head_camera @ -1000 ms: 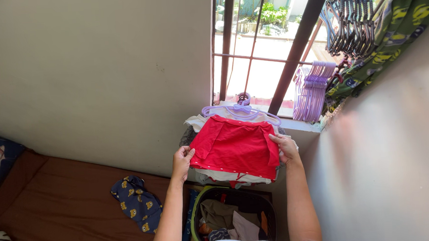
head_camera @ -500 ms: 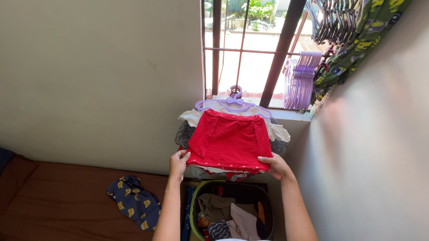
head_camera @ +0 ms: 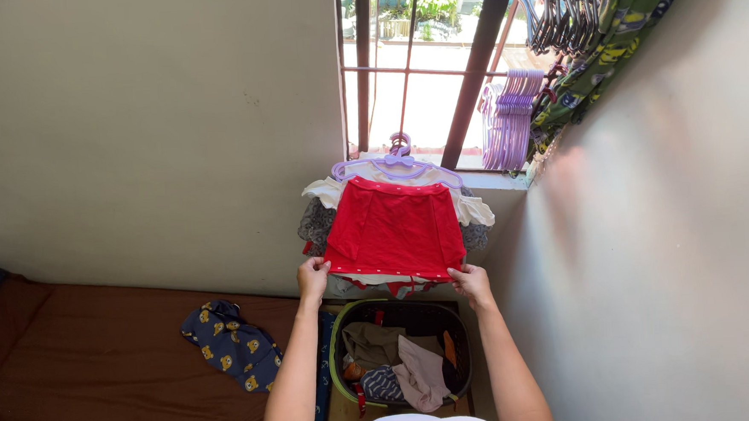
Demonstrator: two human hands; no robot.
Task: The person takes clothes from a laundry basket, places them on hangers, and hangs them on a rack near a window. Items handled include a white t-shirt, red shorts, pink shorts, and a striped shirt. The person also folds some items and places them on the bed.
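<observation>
A small red garment (head_camera: 395, 228) lies spread flat on top of a pile of clothes below the window. My left hand (head_camera: 312, 279) pinches its lower left corner. My right hand (head_camera: 470, 281) grips its lower right corner. Under the red garment are a white garment (head_camera: 326, 191) and a grey lacy one (head_camera: 313, 226). Purple plastic hangers (head_camera: 393, 162) lie at the top of the pile. Directly below my hands stands a laundry basket (head_camera: 337, 341) with a green rim, holding several crumpled clothes.
A navy cloth with yellow bear prints (head_camera: 230, 346) lies on the brown mattress (head_camera: 84, 371) at the left. A bunch of purple hangers (head_camera: 510, 114) hangs on the window bars. Dark hangers and a green patterned curtain (head_camera: 630, 26) hang at upper right. Walls close in on both sides.
My right hand slid down from the garment's upper right edge to its lower right corner. The red garment now lies flatter and squarer on the pile.
</observation>
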